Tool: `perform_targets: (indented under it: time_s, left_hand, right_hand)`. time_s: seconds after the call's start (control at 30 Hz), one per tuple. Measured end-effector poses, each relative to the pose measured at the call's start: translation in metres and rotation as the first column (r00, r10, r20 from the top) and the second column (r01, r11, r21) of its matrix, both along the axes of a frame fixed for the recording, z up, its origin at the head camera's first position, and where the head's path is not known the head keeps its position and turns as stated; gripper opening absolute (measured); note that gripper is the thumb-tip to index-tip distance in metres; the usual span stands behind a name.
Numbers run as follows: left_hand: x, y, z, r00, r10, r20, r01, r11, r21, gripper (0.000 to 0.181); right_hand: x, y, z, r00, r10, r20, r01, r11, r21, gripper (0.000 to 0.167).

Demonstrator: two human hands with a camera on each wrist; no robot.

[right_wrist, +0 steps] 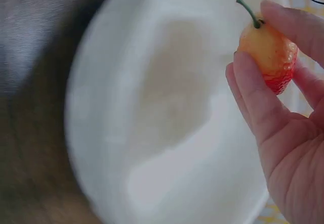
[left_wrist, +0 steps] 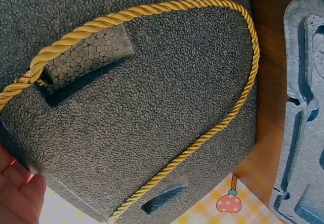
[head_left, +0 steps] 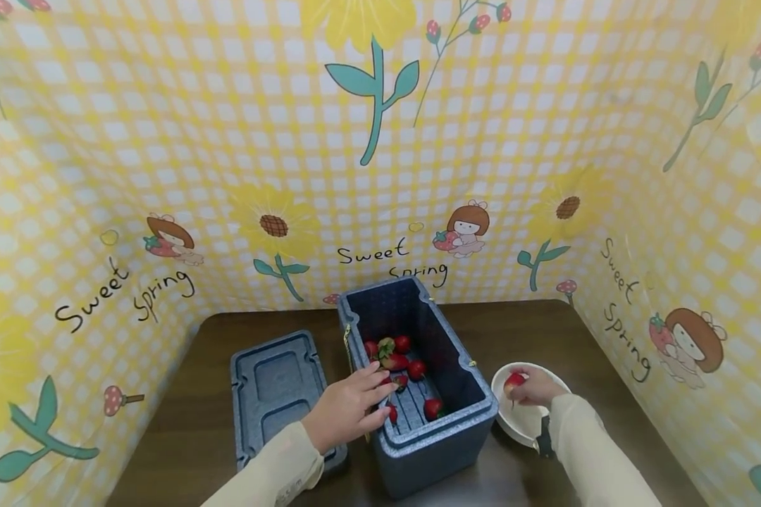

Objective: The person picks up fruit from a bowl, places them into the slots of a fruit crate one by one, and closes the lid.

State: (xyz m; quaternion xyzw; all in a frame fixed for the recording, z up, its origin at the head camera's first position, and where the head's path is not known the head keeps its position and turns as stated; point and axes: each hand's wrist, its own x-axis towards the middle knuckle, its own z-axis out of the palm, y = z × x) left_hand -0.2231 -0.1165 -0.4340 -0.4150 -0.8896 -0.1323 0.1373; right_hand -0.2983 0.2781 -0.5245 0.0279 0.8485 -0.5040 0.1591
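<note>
My right hand [head_left: 541, 389] pinches a strawberry [right_wrist: 268, 57] between thumb and fingers, over a white bowl [head_left: 521, 422]. In the right wrist view the fruit's pale end and green stem point up, its red end down. My left hand [head_left: 349, 410] rests on the left rim of a dark grey foam box [head_left: 434, 468], its fingers loosely extended over the edge. Several red strawberries [head_left: 416, 369] lie on the ribbed floor inside the box; the left fingers partly hide some. In the left wrist view the fingertips touch the box's edge.
Left of the box lies its grey foam lid [head_left: 285, 377], partly behind the left forearm. A twisted gold rope [left_wrist: 202, 140] loops along the box's side wall. Everything stands on a dark wooden table [head_left: 177, 422], with yellow checked cloth [head_left: 380, 197] around it.
</note>
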Motion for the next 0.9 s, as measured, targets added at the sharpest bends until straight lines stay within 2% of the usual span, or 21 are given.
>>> perform_targets:
  time_s: [0.13, 0.27, 0.37, 0.47, 0.53, 0.6, 0.73, 0.9]
  left_hand:
    - [-0.001, 0.000, 0.003, 1.000, 0.007, -0.007, -0.007, 1.000, -0.007, 0.038]
    - [0.000, 0.000, 0.003, 1.000, 0.009, 0.027, -0.009, 1.000, -0.001, 0.038]
    - [0.001, 0.000, 0.002, 0.995, 0.017, 0.096, -0.018, 1.000, 0.003, 0.038]
    - [0.001, 0.001, 0.001, 0.984, 0.031, 0.175, -0.032, 0.999, -0.002, 0.039]
    - [0.001, 0.001, 0.001, 0.978, 0.034, 0.204, -0.033, 0.999, -0.008, 0.040]
    - [0.001, 0.001, 0.001, 0.978, 0.032, 0.207, -0.031, 0.999, -0.007, 0.040]
    - [0.000, 0.001, 0.001, 0.985, 0.032, 0.171, -0.033, 0.999, 0.005, 0.040]
    - [0.000, -0.001, 0.002, 0.988, 0.027, 0.151, -0.029, 1.000, 0.013, 0.040]
  right_hand:
    - [-0.008, -0.002, 0.022, 1.000, 0.014, -0.020, -0.014, 0.999, 0.042, 0.064]
    - [-0.017, -0.003, 0.034, 0.997, 0.050, -0.057, -0.047, 0.998, 0.048, 0.066]
    - [-0.020, -0.007, 0.040, 0.995, 0.073, -0.066, -0.072, 0.997, 0.023, 0.065]
    - [-0.021, -0.015, 0.049, 0.994, 0.084, -0.065, -0.085, 0.996, -0.003, 0.065]
    - [-0.023, -0.020, 0.056, 0.992, 0.101, -0.069, -0.102, 0.995, -0.006, 0.065]
    - [-0.026, -0.026, 0.064, 0.992, 0.102, -0.074, -0.103, 0.995, -0.009, 0.065]
    - [-0.035, -0.034, 0.083, 0.989, 0.119, -0.089, -0.120, 0.993, -0.002, 0.066]
    - [-0.046, -0.044, 0.108, 0.984, 0.146, -0.101, -0.143, 0.989, 0.043, 0.064]
